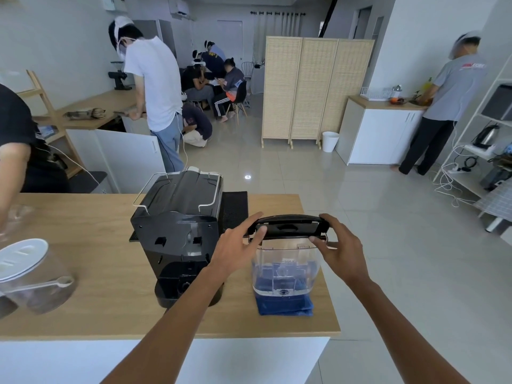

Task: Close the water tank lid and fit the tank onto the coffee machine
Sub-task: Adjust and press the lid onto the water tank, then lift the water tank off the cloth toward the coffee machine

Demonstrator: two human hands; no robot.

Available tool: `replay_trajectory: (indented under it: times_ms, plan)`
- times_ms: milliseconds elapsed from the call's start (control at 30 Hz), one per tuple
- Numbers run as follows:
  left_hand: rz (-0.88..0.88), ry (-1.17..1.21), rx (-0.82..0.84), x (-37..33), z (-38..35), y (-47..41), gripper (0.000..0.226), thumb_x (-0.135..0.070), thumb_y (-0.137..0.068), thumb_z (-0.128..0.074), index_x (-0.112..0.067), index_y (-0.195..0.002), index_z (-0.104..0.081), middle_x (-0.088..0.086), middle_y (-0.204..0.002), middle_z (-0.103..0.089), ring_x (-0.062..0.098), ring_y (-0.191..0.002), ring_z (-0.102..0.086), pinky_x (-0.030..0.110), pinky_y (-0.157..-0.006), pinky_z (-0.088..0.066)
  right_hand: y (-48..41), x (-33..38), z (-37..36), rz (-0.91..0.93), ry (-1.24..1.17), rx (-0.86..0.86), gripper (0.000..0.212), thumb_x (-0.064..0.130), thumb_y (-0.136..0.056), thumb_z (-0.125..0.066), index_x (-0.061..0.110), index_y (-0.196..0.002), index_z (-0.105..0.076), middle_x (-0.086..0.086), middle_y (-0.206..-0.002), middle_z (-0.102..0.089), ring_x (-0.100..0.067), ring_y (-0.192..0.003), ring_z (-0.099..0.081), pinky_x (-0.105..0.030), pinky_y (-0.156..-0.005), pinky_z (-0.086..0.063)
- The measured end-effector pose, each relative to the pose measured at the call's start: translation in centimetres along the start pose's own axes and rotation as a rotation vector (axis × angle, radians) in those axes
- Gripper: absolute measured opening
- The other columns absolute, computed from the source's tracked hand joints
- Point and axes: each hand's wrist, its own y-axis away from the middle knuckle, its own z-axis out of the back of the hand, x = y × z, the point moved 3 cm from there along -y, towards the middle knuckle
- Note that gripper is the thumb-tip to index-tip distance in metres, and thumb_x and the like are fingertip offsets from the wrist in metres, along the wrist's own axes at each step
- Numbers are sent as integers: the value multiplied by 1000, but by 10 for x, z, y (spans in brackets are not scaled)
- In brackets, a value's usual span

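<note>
A clear plastic water tank [285, 268] stands upright on a folded blue cloth [285, 306] near the right end of the wooden counter [91, 273]. Its black hinged lid [288, 225] is raised at the tank's far edge, tilted up. My left hand [238, 245] grips the lid's left end and my right hand [340, 242] grips its right end. The black coffee machine [180, 234] stands just left of the tank, its back toward me with the empty tank bay facing the camera.
A clear jar with a white lid [25, 273] and a spoon sits at the counter's left. A black mat [234, 209] lies behind the machine. Another person's arm [11, 173] reaches in at far left. The counter's right edge is close beside the tank.
</note>
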Motion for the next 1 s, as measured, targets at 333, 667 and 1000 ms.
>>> replay_trajectory:
  times_ms: [333,667,1000]
  plan:
    - [20,-13,73,-9,0,12,65,-67,-92,-41,-34,-148,-42,-3,-140,-61,12,-88,-72,40,-85,-59,13,-2,-11,-7,131,15,57,56,-96,-43,35,-149,-39,3,-139,-56,-11,-105,-63,-27,-82,-57]
    - [40,-84,133,-10,0,18,64,-60,-94,-48,-38,-152,-34,-5,-145,-56,5,-78,-73,40,-91,-54,17,-10,-20,-49,128,82,66,64,-90,-40,33,-148,-41,0,-146,-48,-17,-110,-63,-32,-84,-58]
    - [44,-180,172,5,-13,23,90,-50,-84,-68,-53,-152,-9,1,-129,-49,17,-98,-59,37,-86,-54,21,-18,-30,-96,-52,193,95,60,-75,-70,37,-154,-24,7,-147,-49,-16,-123,-55,-36,-100,-52]
